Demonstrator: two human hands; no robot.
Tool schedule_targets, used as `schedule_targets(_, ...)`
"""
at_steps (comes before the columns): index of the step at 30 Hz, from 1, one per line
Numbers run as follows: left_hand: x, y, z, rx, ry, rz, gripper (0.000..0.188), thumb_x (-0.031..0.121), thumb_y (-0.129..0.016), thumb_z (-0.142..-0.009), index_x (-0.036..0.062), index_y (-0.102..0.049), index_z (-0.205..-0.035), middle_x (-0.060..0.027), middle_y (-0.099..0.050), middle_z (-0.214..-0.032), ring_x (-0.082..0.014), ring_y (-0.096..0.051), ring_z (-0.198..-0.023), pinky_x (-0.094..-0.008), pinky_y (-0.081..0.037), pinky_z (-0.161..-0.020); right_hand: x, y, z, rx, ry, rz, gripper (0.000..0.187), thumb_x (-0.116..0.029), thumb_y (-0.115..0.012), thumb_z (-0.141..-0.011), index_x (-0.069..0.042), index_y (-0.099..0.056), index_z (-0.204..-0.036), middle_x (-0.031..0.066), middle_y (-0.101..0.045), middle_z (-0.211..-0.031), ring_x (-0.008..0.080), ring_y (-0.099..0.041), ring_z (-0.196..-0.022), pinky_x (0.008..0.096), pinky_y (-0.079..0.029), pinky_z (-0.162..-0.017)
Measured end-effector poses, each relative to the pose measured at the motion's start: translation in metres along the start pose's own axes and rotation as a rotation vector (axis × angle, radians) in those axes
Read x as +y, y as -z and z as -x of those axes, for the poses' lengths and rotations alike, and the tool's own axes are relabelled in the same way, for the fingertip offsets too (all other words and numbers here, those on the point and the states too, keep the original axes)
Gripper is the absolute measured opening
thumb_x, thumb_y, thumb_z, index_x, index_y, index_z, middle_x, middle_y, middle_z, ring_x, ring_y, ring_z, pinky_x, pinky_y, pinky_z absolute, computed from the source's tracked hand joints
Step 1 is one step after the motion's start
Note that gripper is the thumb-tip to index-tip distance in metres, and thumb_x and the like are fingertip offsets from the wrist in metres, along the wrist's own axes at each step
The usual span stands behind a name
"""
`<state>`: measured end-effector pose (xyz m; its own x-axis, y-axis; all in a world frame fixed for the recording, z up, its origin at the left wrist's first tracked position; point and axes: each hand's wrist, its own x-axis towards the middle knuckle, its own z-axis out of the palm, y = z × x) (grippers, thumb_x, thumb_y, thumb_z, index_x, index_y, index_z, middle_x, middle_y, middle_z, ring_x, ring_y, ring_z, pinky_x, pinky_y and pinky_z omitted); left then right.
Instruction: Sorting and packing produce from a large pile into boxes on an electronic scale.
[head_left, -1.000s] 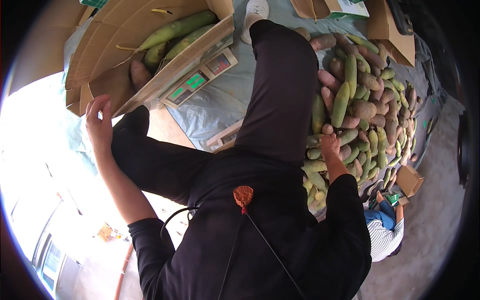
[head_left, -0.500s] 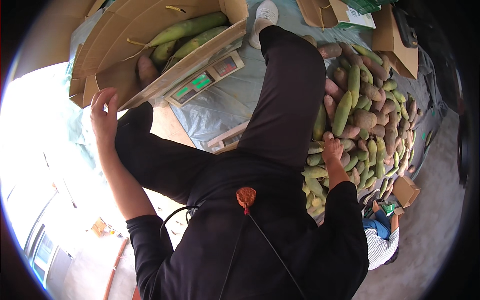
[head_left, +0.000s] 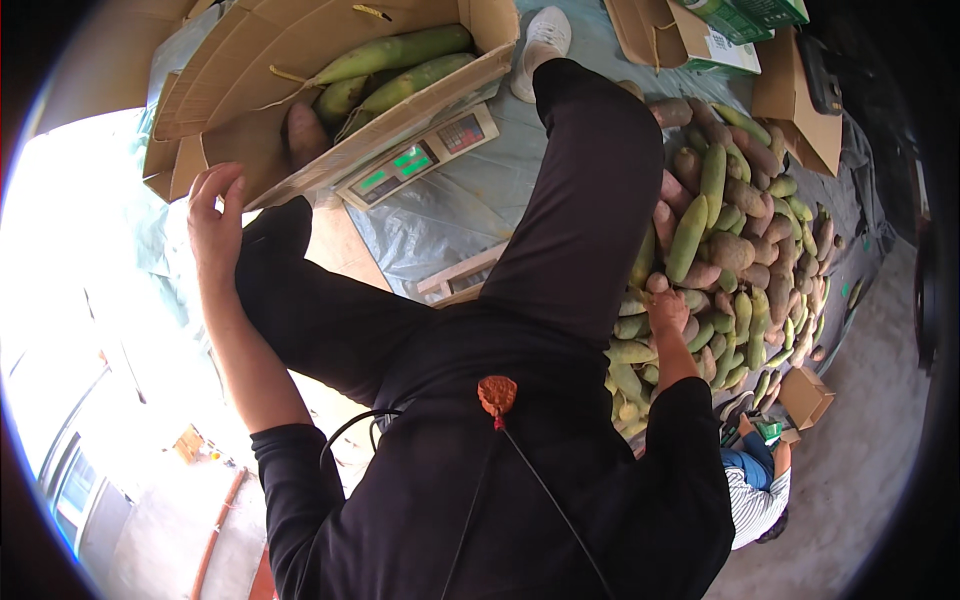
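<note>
Currently, left hand [head_left: 214,225]: between nine and ten o'clock, loosely curled, nothing seen in it, near the carton [head_left: 235,85]; contact unclear.
Carton: eleven o'clock, holding green and reddish vegetables [head_left: 405,53].
Scale [head_left: 415,160]: eleven o'clock, against the carton's side, display lit.
Right hand [head_left: 668,314]: three o'clock, fingers bent at a reddish vegetable [head_left: 657,283]; cannot tell if gripped.
Pile [head_left: 733,252]: two to three o'clock; picking seems underway, and lifting would call for a firm hold.
</note>
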<state>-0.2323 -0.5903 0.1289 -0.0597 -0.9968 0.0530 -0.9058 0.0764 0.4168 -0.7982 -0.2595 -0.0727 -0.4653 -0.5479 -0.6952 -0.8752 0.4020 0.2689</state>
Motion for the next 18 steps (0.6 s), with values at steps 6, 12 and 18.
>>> schedule_targets(6,0.001,0.001,-0.001,0.026,-0.031,0.012,0.014,0.005,-0.060,-0.083,0.0018,-0.066,-0.095,-0.0092,-0.064,-0.099,-0.0220,-0.061,-0.091,-0.0310,-0.049,-0.077,0.023,-0.009,-0.014,0.350,-0.094,-0.203,0.018,-0.029,-0.057,-0.085,-0.015,-0.068,-0.086,0.0033,-0.063,-0.099,0.0254,-0.055,-0.099,0.0395,-0.046,-0.085)
schedule_targets(12,0.006,0.000,0.000,0.016,-0.012,0.067,0.015,0.004,-0.059,-0.081,0.0006,-0.065,-0.094,-0.0096,-0.063,-0.099,-0.0218,-0.061,-0.089,-0.0305,-0.048,-0.076,0.092,0.037,-0.024,0.580,-0.083,-0.342,0.017,-0.016,-0.049,-0.090,-0.010,-0.065,-0.092,0.0089,-0.063,-0.092,0.0281,-0.059,-0.079,0.0356,-0.048,-0.071)
schedule_targets(18,0.000,0.003,0.003,0.021,-0.051,0.066,0.015,0.004,-0.059,-0.081,0.0006,-0.065,-0.094,-0.0106,-0.063,-0.100,-0.0250,-0.060,-0.093,-0.0328,-0.048,-0.079,0.022,0.202,0.013,0.870,-0.024,-1.029,0.024,-0.022,-0.059,-0.090,0.001,-0.063,-0.085,0.0065,-0.059,-0.072,0.0127,-0.049,-0.063,0.0290,-0.042,-0.059)
